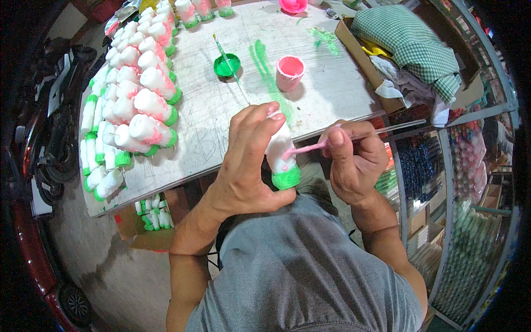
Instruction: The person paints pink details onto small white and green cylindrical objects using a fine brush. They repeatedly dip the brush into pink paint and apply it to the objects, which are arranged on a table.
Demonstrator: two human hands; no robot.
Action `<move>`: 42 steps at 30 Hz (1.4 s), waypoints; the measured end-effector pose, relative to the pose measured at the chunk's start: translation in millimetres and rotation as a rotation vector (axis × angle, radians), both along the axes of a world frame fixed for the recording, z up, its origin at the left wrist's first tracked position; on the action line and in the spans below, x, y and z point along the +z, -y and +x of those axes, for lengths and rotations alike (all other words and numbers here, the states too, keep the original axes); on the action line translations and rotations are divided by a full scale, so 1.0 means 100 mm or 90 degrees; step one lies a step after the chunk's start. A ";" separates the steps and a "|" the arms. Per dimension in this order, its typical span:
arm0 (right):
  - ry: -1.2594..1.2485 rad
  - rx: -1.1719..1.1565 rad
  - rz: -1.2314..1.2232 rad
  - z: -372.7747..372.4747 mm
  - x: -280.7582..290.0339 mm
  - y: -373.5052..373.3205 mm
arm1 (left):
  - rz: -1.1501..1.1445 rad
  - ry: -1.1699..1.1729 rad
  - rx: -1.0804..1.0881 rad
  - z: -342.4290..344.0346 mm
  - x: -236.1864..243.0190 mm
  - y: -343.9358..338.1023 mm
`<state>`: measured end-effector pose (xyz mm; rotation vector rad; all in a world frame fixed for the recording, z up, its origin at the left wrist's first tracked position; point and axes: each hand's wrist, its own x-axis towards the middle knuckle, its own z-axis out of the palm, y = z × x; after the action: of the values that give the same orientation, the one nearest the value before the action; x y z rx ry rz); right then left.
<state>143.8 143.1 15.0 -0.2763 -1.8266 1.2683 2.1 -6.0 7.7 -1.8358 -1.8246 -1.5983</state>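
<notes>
My left hand (243, 166) holds a white cylindrical candle (279, 145) upright, fingers at its top and thumb at its green base. Pink paint marks the candle's lower side just above the green. My right hand (357, 163) pinches a thin paintbrush (307, 148), its pink-coated tip touching the candle. The brush's long handle sticks out to the right past my knuckles. On the table beyond my hands stands a pink paint cup (291, 74). Left of it is a small green paint bowl (227, 66) with another brush (227, 58) lying across it.
Rows of white candles (148, 105) with green bases, many touched with pink, crowd the left of the white table (193, 116). A cardboard box (359, 55) with checked green cloth (406, 39) sits at the far right. Shelves (451, 249) of coloured goods line the right. Another box (157, 235) is below.
</notes>
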 end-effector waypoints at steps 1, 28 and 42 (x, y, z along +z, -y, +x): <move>-0.011 0.006 -0.015 -0.01 0.01 -0.01 | 0.003 -0.001 0.002 0.00 -0.01 0.00; -0.097 0.063 -0.161 -0.01 -0.05 -0.04 | -0.050 0.006 0.031 0.02 0.03 0.04; -0.094 0.100 0.276 0.07 0.00 -0.09 | -0.007 0.041 0.002 0.02 -0.03 0.03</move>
<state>151.0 152.3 15.3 0.1967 -1.9659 0.9324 4.6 -8.7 4.8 -1.8054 -1.8646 -1.6682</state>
